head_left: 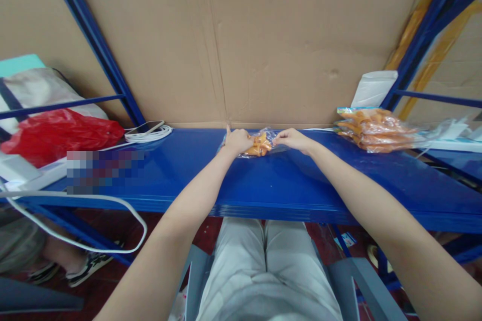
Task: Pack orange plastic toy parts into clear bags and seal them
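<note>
A clear plastic bag with orange pieces point(261, 146) lies flat on the blue shelf, close to the cardboard at its back. My left hand point(236, 142) rests over the bag's left part, one finger stretched toward the cardboard and the others curled down onto the bag. At the other end, my right hand point(292, 140) pinches the clear plastic edge between thumb and fingertips. What the orange pieces are is too small to tell.
Similar filled bags point(372, 130) are stacked at the right, before a white card flap point(374, 89). A red plastic bag point(64, 133) and coiled white cable point(150, 133) lie left. Blue posts point(98, 45) frame the shelf point(181, 170). Another person's leg point(56, 256) shows lower left.
</note>
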A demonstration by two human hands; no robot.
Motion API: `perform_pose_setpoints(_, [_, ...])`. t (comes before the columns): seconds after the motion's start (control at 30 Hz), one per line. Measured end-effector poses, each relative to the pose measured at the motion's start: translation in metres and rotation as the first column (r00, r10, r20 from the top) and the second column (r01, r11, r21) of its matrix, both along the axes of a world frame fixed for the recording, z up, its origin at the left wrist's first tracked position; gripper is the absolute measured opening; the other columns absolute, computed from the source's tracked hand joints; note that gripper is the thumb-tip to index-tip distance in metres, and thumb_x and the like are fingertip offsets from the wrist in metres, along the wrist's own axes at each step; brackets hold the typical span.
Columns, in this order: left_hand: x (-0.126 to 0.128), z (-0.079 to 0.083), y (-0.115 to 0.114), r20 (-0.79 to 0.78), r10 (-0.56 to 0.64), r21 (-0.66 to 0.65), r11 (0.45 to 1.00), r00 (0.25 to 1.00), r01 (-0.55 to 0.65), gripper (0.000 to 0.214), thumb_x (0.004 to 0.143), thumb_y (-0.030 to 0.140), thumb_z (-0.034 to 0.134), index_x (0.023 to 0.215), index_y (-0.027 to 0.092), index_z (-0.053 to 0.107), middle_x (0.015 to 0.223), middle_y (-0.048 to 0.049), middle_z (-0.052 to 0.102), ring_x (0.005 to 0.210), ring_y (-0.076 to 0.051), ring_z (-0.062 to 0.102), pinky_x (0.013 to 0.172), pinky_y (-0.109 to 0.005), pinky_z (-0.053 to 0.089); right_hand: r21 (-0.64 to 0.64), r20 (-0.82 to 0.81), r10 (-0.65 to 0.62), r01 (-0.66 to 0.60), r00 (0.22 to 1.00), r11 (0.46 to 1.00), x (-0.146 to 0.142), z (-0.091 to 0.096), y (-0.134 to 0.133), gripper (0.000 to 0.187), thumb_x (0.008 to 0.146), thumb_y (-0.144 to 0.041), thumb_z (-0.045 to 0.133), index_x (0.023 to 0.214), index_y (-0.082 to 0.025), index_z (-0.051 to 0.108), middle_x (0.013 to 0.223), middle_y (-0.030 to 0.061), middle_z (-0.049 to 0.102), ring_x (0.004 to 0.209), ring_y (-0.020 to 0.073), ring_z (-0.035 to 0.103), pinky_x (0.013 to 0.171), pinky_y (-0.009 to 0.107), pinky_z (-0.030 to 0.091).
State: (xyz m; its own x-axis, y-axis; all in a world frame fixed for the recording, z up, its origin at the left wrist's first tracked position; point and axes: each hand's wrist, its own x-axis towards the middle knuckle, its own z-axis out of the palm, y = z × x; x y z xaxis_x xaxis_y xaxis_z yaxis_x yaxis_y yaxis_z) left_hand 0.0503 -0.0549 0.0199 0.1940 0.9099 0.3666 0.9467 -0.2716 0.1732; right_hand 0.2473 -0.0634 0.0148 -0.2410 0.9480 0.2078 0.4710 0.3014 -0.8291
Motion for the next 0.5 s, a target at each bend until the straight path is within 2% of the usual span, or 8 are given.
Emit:
perform_pose_setpoints(0.07, [-0.005,0.003,0.002,0.087,0.005,0.002,1.000,0.996,-0.005,0.035,0.087,0.035,0.049,0.084,0.011,0.076,0.088,-0.0169,0.073,0.102,-0.032,0.065,0.106,-0.048,0.032,0.018,0.036,-0.050,0.049,0.998,0.999,0.006,0.000,0.003,0.012,0.068,-0.016,0.065,0.056,-0.016,0.068,0.067,0.0007,0.068,0.073,0.0145,0.060,0.078,0.027,0.045])
perform_pose_setpoints(0.17, [-0.013,0.006,0.007,0.210,-0.012,-0.033,0.999,0.978,0.020,0.037,0.089,0.035,0.049,0.075,0.012,0.074,0.075,-0.0141,0.072,0.086,-0.027,0.068,0.083,-0.035,0.049,0.081,0.112,-0.143,0.134,0.983,0.988,0.016,-0.002,0.011,0.016,0.071,-0.016,0.064,0.056,-0.016,0.067,0.068,0.0025,0.069,0.076,0.0166,0.062,0.079,0.028,0.046])
perform_pose_setpoints(0.3, [-0.017,0.006,0.008,0.388,-0.101,-0.179,0.967,0.916,0.182,0.028,0.089,0.030,0.052,0.084,0.012,0.073,0.060,-0.0058,0.068,0.059,-0.018,0.066,0.062,-0.027,0.050,0.172,0.223,-0.267,0.232,0.938,0.957,0.028,-0.009,0.023,0.014,0.072,-0.023,0.069,0.059,-0.018,0.068,0.075,0.0055,0.071,0.085,0.0206,0.063,0.082,0.029,0.046])
perform_pose_setpoints(0.4, [-0.011,0.007,0.000,0.482,-0.151,-0.241,0.924,0.863,0.296,0.023,0.088,0.026,0.055,0.090,0.013,0.073,0.054,-0.0017,0.064,0.048,-0.013,0.061,0.056,-0.024,0.048,0.202,0.301,-0.343,0.292,0.890,0.935,0.034,-0.014,0.029,0.014,0.071,-0.029,0.073,0.062,-0.019,0.070,0.083,0.0074,0.072,0.095,0.0231,0.062,0.086,0.033,0.045])
perform_pose_setpoints(0.5, [-0.003,0.009,-0.009,0.534,-0.191,-0.280,0.879,0.823,0.386,0.022,0.087,0.026,0.056,0.089,0.012,0.073,0.051,-0.0009,0.063,0.039,-0.010,0.054,0.050,-0.022,0.045,0.221,0.374,-0.389,0.326,0.842,0.919,0.035,-0.016,0.030,0.012,0.077,-0.030,0.069,0.070,-0.020,0.072,0.094,0.0089,0.070,0.103,0.0250,0.058,0.092,0.039,0.044])
